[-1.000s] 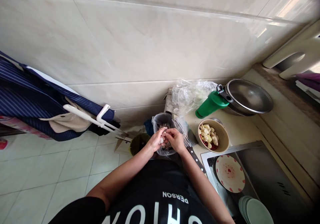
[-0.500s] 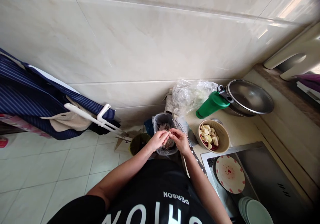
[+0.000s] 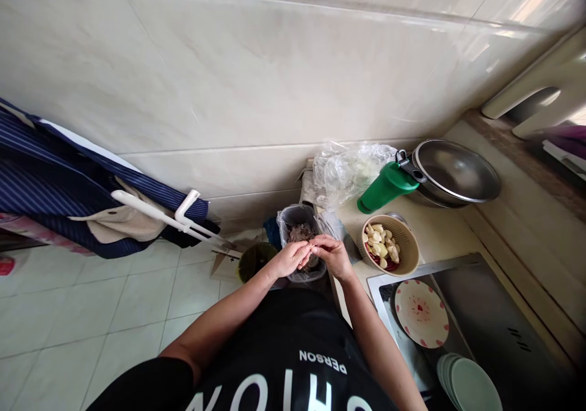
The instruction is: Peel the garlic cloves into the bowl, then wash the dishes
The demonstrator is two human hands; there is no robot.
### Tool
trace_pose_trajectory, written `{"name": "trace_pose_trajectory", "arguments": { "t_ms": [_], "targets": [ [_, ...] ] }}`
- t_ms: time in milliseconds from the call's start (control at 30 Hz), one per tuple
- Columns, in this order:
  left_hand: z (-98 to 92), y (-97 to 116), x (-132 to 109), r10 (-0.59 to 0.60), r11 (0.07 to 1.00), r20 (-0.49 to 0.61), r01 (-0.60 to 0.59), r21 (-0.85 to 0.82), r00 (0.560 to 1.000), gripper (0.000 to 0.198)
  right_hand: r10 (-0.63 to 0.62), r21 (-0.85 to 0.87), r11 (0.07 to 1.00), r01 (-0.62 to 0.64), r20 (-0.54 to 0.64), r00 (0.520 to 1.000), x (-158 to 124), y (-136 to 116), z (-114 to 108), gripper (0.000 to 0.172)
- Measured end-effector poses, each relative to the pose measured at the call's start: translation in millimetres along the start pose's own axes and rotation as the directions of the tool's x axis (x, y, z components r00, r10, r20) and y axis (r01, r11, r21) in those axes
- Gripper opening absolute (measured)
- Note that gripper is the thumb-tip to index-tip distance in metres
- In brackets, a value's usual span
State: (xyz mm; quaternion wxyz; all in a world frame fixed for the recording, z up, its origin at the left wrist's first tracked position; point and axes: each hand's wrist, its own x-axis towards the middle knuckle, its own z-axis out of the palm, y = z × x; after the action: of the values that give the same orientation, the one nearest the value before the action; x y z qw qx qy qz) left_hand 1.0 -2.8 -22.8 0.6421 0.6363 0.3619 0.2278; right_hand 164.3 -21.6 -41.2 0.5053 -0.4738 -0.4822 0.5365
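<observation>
My left hand and my right hand meet over a lined trash bin. Both are closed, fingertips pinching a small garlic clove between them, mostly covered by the fingers. Inside the bin lie brownish peelings. To the right of my right hand, a beige plastic basket on the counter holds several pale peeled garlic cloves, with some red pieces beneath them.
On the counter stand a green shaker bottle, crumpled clear plastic bags and a metal pan. A patterned plate and stacked pale dishes sit by the sink. A white rail with clothes is at left.
My fingers have shifted slightly around the garlic clove, and the right hand has turned a little. The view has tilted slightly.
</observation>
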Motion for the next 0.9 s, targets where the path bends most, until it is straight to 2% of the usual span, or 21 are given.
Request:
{"name": "trace_pose_trajectory", "arguments": {
  "t_ms": [167, 400, 533, 600, 700, 800, 900],
  "targets": [
    [1.0, -1, 0, 0.025, 1.0, -0.001, -0.025, 0.006, 1.0, 0.037, -0.02, -0.055, 0.998, 0.02, -0.003, 1.0, 1, -1, 1, 0.013],
    [4.8, -14, -4, -0.007, 0.998, -0.139, -0.002, -0.069, 0.99, 0.034, -0.09, -0.202, 0.976, 0.086, -0.009, 0.996, 0, -4, 13, 0.013],
    [5.9, -15, -5, -0.066, 0.982, -0.203, 0.027, -0.188, 0.977, 0.034, -0.076, -0.165, 0.984, 0.071, -0.024, 0.997, -3, -3, 21, 0.014],
    [5.3, -12, -4, -0.099, 0.968, -0.191, 0.05, -0.246, 0.977, 0.035, -0.037, -0.092, 0.995, 0.033, -0.036, 0.999, -3, 0, 23, 0.017],
    [2.8, -6, -4, -0.133, 0.955, -0.114, 0.096, -0.281, 0.985, 0.037, 0.007, -0.016, 1.0, -0.007, -0.033, 0.999, -4, 3, 23, 0.019],
    [0.0, 0, -6, -0.128, 0.952, -0.049, 0.109, -0.285, 0.991, 0.039, -0.032, -0.04, 0.999, 0.031, -0.006, 0.999, -4, 2, 19, 0.015],
    [-0.6, 1, -7, -0.107, 0.953, -0.03, 0.094, -0.287, 0.994, 0.041, -0.079, -0.084, 0.993, 0.081, 0.032, 0.996, -3, -3, 15, 0.011]
  ]
}}
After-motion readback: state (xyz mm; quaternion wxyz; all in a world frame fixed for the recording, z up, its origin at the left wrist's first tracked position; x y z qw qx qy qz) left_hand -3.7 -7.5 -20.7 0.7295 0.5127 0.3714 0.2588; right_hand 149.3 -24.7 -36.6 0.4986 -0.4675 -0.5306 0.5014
